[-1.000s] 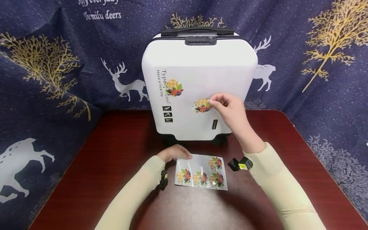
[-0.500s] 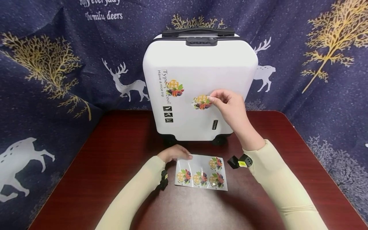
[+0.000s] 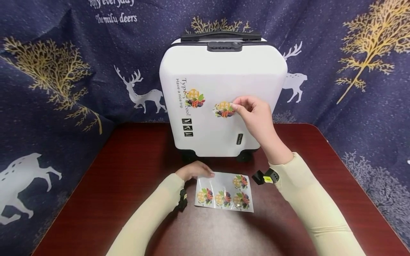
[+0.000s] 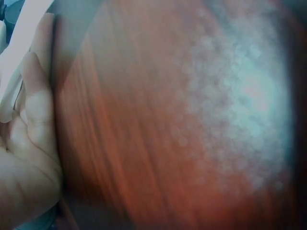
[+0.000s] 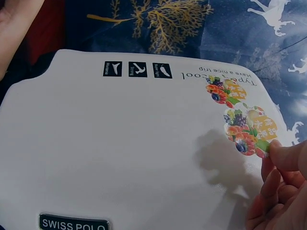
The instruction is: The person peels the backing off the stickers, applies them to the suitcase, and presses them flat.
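Note:
My right hand (image 3: 254, 113) pinches a fruit sticker (image 3: 223, 110) by its right edge, in front of a white suitcase (image 3: 221, 64). In the right wrist view that pinched sticker (image 5: 247, 132) casts a shadow on the suitcase, so it stands off the surface. A similar fruit sticker (image 3: 194, 99) is on the suitcase's left part, over the printed lettering. My left hand (image 3: 196, 170) holds the upper left corner of a sticker sheet (image 3: 215, 179) with the thumb on top. Several fruit stickers are on that sheet. The left wrist view shows the palm (image 4: 29, 172) beside the sheet's white edge.
The suitcase stands upright on a dark red table (image 3: 128, 170), with a black handle (image 3: 221, 35) and a combination lock (image 3: 224, 46) at its top. A blue cloth (image 3: 134, 42) printed with deer and trees hangs behind. A SWISS POLO badge (image 3: 239, 139) sits low on the suitcase.
My right hand has moved slightly up and left with the pinched sticker, which now sits higher before the suitcase. My left hand and the sheet have stayed in place.

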Tool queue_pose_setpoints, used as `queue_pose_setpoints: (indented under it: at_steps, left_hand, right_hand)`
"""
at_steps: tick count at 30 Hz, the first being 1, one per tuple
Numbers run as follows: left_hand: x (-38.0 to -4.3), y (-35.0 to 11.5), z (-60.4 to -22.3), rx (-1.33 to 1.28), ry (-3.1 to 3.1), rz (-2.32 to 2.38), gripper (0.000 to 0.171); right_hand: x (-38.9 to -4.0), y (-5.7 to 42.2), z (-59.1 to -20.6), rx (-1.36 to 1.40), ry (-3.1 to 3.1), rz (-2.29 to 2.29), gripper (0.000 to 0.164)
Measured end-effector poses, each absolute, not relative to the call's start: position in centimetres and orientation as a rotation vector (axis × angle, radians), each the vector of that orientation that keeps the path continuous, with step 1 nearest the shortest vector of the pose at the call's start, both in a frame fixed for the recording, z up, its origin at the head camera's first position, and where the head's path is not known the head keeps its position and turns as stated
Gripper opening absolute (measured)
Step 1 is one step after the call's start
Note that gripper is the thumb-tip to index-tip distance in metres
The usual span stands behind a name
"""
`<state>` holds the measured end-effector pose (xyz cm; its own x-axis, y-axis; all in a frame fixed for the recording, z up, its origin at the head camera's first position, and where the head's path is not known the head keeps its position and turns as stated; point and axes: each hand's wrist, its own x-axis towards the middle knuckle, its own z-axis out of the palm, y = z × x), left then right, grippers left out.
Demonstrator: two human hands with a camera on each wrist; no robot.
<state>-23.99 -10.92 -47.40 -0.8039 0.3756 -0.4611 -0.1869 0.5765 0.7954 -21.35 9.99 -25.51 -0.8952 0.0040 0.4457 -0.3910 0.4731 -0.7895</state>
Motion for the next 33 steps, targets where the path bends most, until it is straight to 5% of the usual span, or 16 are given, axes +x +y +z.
queue_pose_setpoints:
  at_steps: [33]
  left_hand:
    - [-23.6,-10.8,-47.1,0.141,2.21,1.206,0.033]
  right_hand:
    - [-21.8,9.2,-24.4,0.24,-2.255,1.339,0.015]
